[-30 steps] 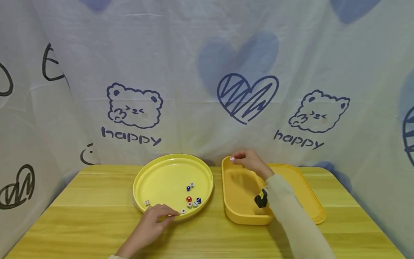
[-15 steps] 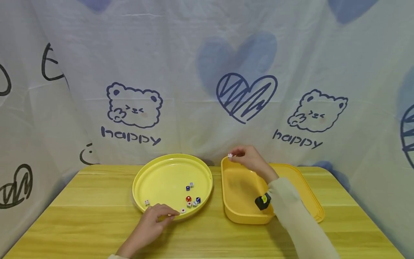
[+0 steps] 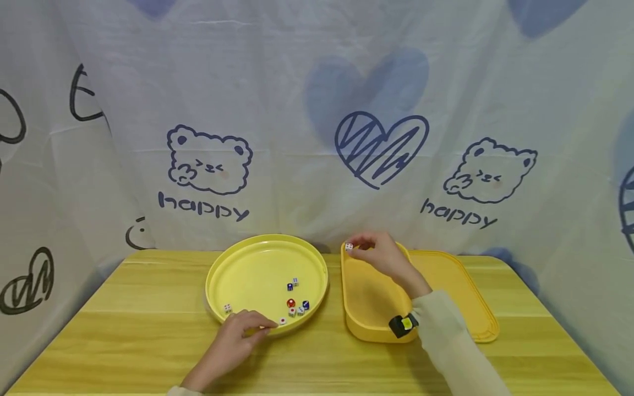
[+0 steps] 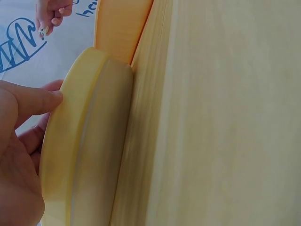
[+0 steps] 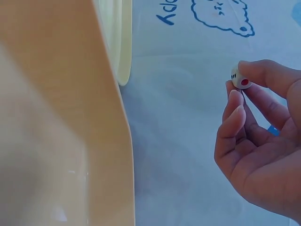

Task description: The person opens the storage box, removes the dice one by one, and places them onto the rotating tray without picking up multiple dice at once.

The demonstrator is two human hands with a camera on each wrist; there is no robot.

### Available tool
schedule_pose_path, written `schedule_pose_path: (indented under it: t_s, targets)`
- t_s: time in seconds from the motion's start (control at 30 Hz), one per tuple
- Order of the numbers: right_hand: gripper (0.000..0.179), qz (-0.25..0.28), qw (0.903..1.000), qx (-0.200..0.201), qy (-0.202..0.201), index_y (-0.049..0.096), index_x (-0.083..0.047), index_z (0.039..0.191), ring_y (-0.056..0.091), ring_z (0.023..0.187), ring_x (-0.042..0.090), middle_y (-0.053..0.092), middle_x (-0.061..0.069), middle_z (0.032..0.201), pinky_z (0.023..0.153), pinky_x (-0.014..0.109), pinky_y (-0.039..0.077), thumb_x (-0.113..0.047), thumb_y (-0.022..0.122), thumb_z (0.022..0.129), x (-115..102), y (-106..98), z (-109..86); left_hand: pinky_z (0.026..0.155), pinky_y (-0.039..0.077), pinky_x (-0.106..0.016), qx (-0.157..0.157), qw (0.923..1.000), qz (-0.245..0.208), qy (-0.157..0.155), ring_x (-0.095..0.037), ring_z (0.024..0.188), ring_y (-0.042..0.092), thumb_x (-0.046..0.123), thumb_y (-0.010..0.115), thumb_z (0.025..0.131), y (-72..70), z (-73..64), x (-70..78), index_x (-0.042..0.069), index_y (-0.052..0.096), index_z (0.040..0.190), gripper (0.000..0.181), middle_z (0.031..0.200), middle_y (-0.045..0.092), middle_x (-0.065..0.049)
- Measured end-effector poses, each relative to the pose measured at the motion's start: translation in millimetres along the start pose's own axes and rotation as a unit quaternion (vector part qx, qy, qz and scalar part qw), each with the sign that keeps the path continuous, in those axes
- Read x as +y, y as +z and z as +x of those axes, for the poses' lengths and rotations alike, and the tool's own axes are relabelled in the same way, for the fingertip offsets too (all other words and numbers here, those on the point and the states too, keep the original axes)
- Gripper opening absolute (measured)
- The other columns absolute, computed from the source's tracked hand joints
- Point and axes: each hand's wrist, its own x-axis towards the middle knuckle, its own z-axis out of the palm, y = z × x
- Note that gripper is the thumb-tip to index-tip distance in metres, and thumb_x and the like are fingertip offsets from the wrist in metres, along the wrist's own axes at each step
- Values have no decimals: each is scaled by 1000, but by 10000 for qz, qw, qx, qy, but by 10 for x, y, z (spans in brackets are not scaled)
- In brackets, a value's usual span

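My left hand (image 3: 238, 341) grips the near rim of a round yellow tray (image 3: 238, 264), the thumb outside it in the left wrist view. Between the thumb and fingers of my right hand (image 3: 383, 258) is a white die (image 5: 241, 79) with a red spot on one face. That hand is above the far left part of a deep orange box (image 3: 369, 334). Several dice lie in the tray: a red die (image 3: 290, 303), a blue die (image 3: 305, 304) and white ones are grouped at the near right. A lone white die (image 3: 228, 308) sits at the left.
A flat orange lid (image 3: 463, 291) lies on the wooden table (image 3: 148, 308), right of the box and partly behind the right forearm. A black strapped device (image 3: 402, 324) is on the right wrist. Behind the table hangs a patterned cloth (image 3: 287, 137).
My right hand has shifted slightly left with the die, rising a little and then lowering. The left hand has stayed at the tray's rim, and the dice in the tray have not moved.
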Motion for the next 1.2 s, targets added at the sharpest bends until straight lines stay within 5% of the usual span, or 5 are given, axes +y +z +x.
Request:
schedule_pose_path:
  t_s: [0.7,1.0,1.2]
  targets:
    - [14,413,9971,575,-264,73,-4,98,54,81,17,66,0,88,69,29,46,-12,73,87,43,523,-327,72,48,-28,54,10000,26,56,-8,82,60,0,72,80,4,5,7,13,76,93,19,90,71,8]
    - [14,286,9960,849,-37,73,-5,98,53,79,16,62,-1,86,67,28,47,-9,74,84,-9,702,-345,73,49,-29,63,9999,37,138,-8,82,60,0,72,80,12,22,3,13,75,93,19,90,71,7]
    - [14,250,9965,683,-400,73,-4,98,53,77,16,63,1,87,66,27,46,-8,74,85,-40,832,-358,72,48,-28,77,9999,33,138,-8,82,60,-1,72,80,14,16,-8,13,76,92,20,89,71,7]
